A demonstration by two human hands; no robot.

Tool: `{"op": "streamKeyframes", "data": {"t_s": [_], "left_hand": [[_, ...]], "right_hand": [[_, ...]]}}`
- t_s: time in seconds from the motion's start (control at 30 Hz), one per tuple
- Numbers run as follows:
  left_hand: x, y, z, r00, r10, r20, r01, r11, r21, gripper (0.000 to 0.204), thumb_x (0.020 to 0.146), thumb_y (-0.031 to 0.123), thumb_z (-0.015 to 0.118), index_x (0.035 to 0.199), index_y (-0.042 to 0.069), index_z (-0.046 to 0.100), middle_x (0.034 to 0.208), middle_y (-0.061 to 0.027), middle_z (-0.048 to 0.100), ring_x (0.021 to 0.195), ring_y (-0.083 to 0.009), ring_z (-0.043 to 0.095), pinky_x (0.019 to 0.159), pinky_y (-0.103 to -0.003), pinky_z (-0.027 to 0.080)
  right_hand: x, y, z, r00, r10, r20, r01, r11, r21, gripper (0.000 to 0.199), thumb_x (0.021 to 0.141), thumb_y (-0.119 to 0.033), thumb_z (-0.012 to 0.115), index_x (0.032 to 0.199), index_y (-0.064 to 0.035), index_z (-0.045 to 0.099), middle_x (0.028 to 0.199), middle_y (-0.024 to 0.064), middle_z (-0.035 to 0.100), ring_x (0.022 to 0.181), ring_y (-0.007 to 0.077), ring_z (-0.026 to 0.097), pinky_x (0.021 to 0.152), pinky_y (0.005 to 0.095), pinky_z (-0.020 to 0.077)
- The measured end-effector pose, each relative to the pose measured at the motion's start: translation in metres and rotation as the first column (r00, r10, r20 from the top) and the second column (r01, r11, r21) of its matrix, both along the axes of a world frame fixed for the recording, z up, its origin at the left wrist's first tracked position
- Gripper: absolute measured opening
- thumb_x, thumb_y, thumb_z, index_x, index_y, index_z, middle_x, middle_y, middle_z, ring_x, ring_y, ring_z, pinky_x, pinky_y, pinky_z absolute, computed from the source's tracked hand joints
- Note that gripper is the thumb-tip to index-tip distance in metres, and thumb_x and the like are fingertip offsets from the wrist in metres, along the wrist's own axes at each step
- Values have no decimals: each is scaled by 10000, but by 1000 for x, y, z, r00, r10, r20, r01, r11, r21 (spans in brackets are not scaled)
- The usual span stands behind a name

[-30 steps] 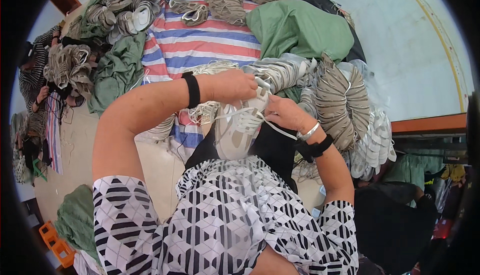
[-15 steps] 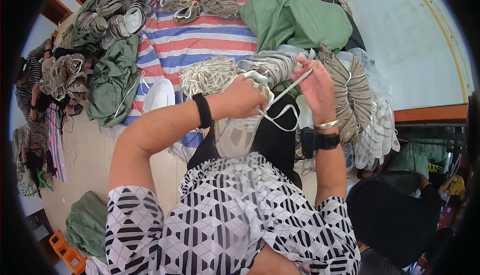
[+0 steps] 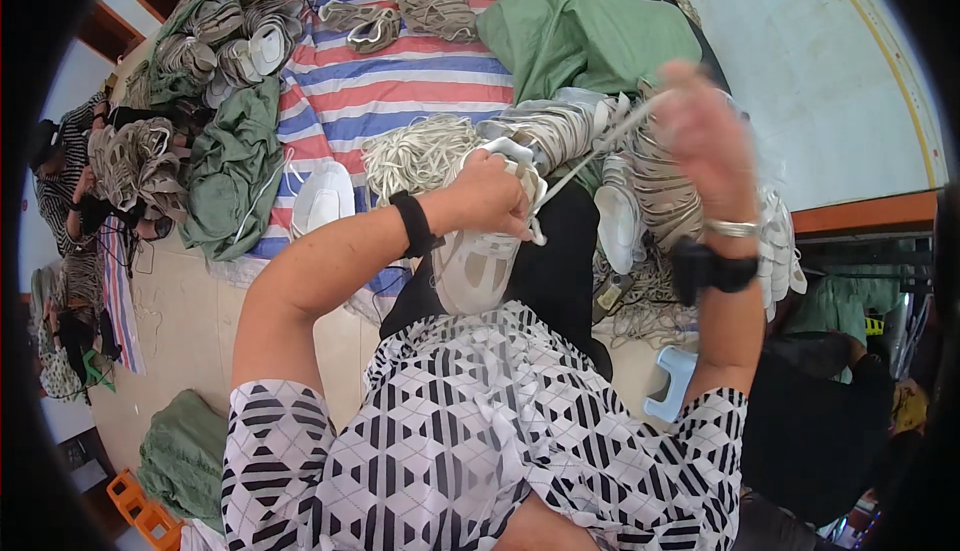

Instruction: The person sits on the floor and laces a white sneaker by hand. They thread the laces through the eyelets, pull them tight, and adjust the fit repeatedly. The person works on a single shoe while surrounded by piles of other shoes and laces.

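Note:
A beige and white shoe upper (image 3: 474, 276) lies across my lap, toe toward me. My left hand (image 3: 492, 196) is closed on it near the collar and lace holes. From there a pale shoelace (image 3: 590, 165) runs taut up and to the right into my right hand (image 3: 706, 141), which is raised and smeared by motion; its fingers are closed on the lace. A small loop of lace shows just beside my left fingers. Beyond the upper lies a heap of cream laces (image 3: 415, 159), and a stack of shoe uppers (image 3: 555, 134) rests next to it.
A striped sheet (image 3: 400, 81) covers the floor ahead, with a green sack (image 3: 590, 36) on it. More uppers (image 3: 665, 186) stand at my right near a blue stool (image 3: 671, 383). Another person (image 3: 75, 156) sits at far left; a person in black (image 3: 815, 431) is at right.
My right hand has moved up and to the right, drawing the lace out longer and straighter. The loose lace loop has shrunk. My left hand stays on the upper.

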State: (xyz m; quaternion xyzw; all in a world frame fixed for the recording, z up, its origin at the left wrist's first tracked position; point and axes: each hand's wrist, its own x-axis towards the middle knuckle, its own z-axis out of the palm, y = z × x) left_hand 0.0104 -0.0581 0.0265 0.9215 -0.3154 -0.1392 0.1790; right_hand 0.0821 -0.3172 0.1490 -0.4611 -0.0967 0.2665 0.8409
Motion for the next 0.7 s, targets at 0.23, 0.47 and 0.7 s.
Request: {"op": "streamKeyframes", "data": {"t_s": [0.23,0.47,0.7], "left_hand": [[6,23,-23,985,120,121,-37,845,-534,130,805,259,651,918,198,676,889,-43,593,917,-266,515,846,-368,384],[15,68,-5,972,-164,167,193,965,-175,255,676,64,728,888,134,605,948,-33,536,991,-255,514,767,-373,499],[5,73,-14,979,-49,198,98,964,-247,286,662,78,748,833,112,521,856,-32,525,932,-265,528,700,-366,507]], "right_hand": [[-38,-81,79,753,-385,535,335,922,192,256,947,-204,519,1134,-40,581,854,57,613,675,24,520,507,155,371],[-34,-43,-52,529,451,719,804,5,-595,233,892,-109,502,1084,-39,615,999,151,648,880,346,616,756,387,486],[-54,105,-129,552,547,629,361,523,-772,168,833,-172,594,973,-116,669,807,115,669,729,291,653,637,363,510]]}}
